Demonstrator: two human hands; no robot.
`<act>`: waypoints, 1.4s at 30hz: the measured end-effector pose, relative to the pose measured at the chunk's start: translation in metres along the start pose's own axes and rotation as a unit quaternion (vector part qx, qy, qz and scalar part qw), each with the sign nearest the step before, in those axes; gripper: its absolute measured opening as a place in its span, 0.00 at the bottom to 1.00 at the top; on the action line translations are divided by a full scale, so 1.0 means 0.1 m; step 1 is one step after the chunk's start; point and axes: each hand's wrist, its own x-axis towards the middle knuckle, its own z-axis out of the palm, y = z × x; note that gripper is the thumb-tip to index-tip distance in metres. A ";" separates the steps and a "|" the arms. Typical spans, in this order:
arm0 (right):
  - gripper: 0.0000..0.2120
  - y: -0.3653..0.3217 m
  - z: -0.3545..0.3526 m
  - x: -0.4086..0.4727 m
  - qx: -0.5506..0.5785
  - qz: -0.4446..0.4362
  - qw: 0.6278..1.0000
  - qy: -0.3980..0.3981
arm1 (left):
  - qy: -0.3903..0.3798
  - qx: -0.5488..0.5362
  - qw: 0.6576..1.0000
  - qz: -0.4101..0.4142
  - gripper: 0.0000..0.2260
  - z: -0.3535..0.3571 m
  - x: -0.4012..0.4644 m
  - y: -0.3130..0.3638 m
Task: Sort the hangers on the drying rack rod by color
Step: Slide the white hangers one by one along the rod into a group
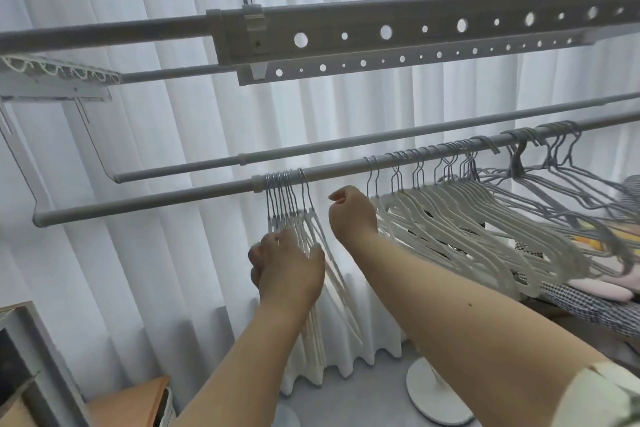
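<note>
Drying rack rod [194, 191]: pale grey, slanting up to right. Tight bunch of white hangers [294, 218] hooked near its joint collar, hanging straight. Gap, then long fanned row of white hangers [450, 218]. Grey wire hangers [561, 163] at far right end.

The left hand [287, 265] grips a bunch of white hangers [294, 215] on the rod [173, 196], while the right hand [351, 213] hangs loosely curled beside it.

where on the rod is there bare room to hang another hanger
Bare rod left of the white bunch gripped by the left hand, and a gap above the right hand. From there rightward, white hangers and grey hangers crowd it.
</note>
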 end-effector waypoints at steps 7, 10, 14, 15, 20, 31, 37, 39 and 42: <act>0.11 0.24 -0.60 -0.05 -0.085 0.048 0.985 0.140 | 0.027 -0.095 0.992 0.077 0.21 0.10 -0.13 0.28; 0.15 0.39 -0.79 -0.13 -0.240 0.098 0.959 0.112 | 0.020 -0.127 0.985 0.113 0.18 0.15 -0.20 0.37; 0.16 0.53 -0.80 -0.26 -0.385 0.103 0.916 -0.033 | 0.005 -0.163 0.978 0.132 0.17 0.20 -0.31 0.40; 0.14 0.53 -0.78 -0.30 -0.392 0.103 0.912 -0.055 | 0.006 -0.164 0.977 0.138 0.17 0.20 -0.33 0.39; 0.15 0.54 -0.66 -0.32 -0.313 0.056 0.943 -0.098 | 0.009 -0.179 0.973 0.144 0.16 0.17 -0.37 0.34; 0.16 0.42 -1.09 -0.13 -0.289 -0.053 0.956 0.006 | -0.086 -0.255 0.959 0.092 0.14 0.36 -0.21 0.88; 0.19 0.53 -1.21 0.01 -0.233 0.036 0.970 -0.050 | -0.286 -0.319 0.898 -0.101 0.07 0.90 -0.02 1.09; 0.17 0.58 -1.21 0.07 -0.134 0.077 0.983 -0.100 | -0.299 -0.325 0.890 -0.114 0.12 1.04 -0.01 1.09; 0.27 0.60 -1.20 0.11 -0.021 0.105 0.984 -0.144 | -0.283 -0.325 0.896 -0.109 0.13 1.12 0.01 1.08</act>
